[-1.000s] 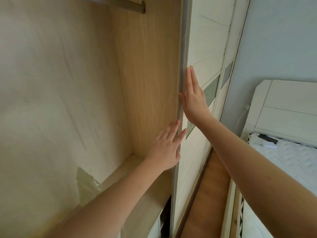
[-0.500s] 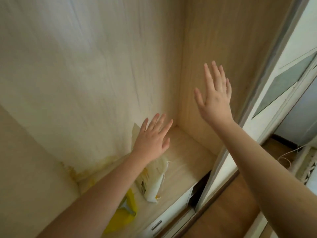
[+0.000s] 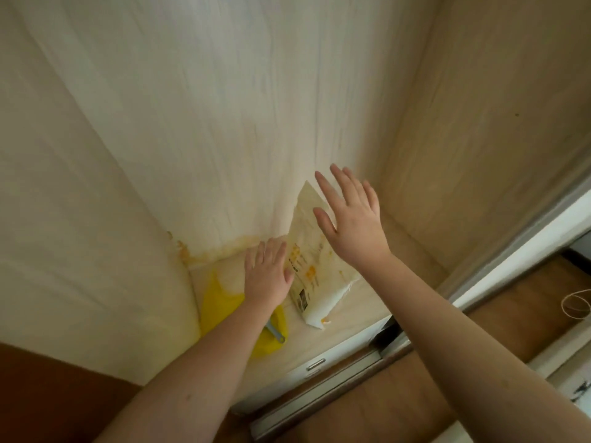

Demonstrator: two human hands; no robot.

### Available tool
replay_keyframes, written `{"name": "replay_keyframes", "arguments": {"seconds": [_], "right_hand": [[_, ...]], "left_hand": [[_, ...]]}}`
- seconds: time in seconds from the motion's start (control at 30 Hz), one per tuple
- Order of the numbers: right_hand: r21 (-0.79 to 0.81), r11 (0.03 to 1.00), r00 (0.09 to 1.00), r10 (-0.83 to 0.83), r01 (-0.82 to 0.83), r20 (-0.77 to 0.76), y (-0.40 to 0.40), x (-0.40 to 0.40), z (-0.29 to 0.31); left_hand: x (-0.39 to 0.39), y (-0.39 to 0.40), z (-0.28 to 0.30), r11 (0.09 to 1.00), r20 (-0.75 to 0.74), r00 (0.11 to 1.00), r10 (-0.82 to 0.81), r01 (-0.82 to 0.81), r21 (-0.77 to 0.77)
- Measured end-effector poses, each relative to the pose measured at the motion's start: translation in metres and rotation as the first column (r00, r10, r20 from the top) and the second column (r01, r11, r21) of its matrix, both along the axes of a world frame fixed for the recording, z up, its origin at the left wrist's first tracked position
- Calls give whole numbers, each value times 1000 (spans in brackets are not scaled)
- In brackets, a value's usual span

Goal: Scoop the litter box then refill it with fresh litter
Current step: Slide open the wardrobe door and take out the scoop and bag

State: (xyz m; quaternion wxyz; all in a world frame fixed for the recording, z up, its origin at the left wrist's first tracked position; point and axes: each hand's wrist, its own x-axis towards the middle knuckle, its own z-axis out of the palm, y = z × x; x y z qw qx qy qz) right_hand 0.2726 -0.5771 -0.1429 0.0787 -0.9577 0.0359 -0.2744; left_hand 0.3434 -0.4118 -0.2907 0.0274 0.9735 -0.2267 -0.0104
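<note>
Inside of a pale wood closet (image 3: 192, 123), sliding door pushed aside, with a low shelf (image 3: 361, 298) at the bottom and brown floor (image 3: 399, 407) below. Propped on that shelf against the back panel: a white litter bag (image 3: 315, 276) with orange print, leaning upright. Just left of it, a yellow plastic bag (image 3: 220, 298) with a grey scoop (image 3: 275, 330) handle poking out, half hidden under the forearm.

Left hand (image 3: 267, 273) flat and spread, down by the litter bag's left edge, maybe brushing it, hard to say. Right hand (image 3: 350, 219) also spread wide, hovering in front of the bag's top corner, gripping nothing.

Probably heavy and floppy, slick plastic skin, contents shifting when tipped. Best bet: one hand under the bottom, other pinching the top corner, not lifting by the thin top alone. Looks possibly torn at the lower corner, so worth keeping that end up.
</note>
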Motion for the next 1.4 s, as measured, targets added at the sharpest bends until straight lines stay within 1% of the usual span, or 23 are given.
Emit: {"name": "replay_keyframes", "arguments": {"seconds": [0.13, 0.23, 0.4, 0.5, 0.63, 0.8, 0.87, 0.9, 0.97, 1.13, 1.27, 1.33, 1.4], "right_hand": [[66, 997, 997, 48, -44, -58, 21, 1, -37], [71, 995, 993, 76, -70, -90, 23, -2, -64], [77, 982, 970, 181, -170, -162, 12, 4, -99], [88, 970, 933, 244, -228, -264, 6, 10, -116], [76, 950, 885, 310, -302, -348, -3, 17, -136], [106, 915, 800, 393, -389, -453, -3, 29, -166], [113, 898, 760, 423, -426, -494, 4, 34, -180], [141, 890, 730, 439, -434, -524, 9, 37, -187], [204, 890, 679, 445, -409, -584, 17, 40, -201], [276, 889, 599, 451, -365, -662, 37, 48, -233], [383, 881, 507, 474, -279, -720, 51, 67, -277], [408, 887, 482, 460, -216, -746, 61, 78, -304], [398, 903, 481, 424, -163, -767, 72, 87, -331]], "left_hand": [[-4, 16, -23, 996, -73, 993, 93, -92, 22], [-9, 27, -35, 994, -116, 988, 102, -96, 60], [0, 44, -44, 985, -87, 983, 163, -157, 74], [2, 51, -50, 975, -94, 971, 219, -215, 53], [-11, 47, -63, 955, -54, 954, 295, -292, 46], [-25, 35, -59, 928, 11, 928, 372, -372, -9], [-26, 39, -59, 919, 11, 919, 395, -395, 5], [-28, 43, -62, 911, -3, 911, 413, -413, 13], [-32, 53, -70, 893, -18, 893, 450, -450, 16], [-35, 79, -101, 856, -83, 852, 517, -514, 59], [-20, 91, -136, 850, -155, 838, 524, -503, 153], [-6, 95, -154, 836, -175, 819, 546, -518, 183], [2, 98, -175, 831, -193, 811, 552, -518, 201]]}}
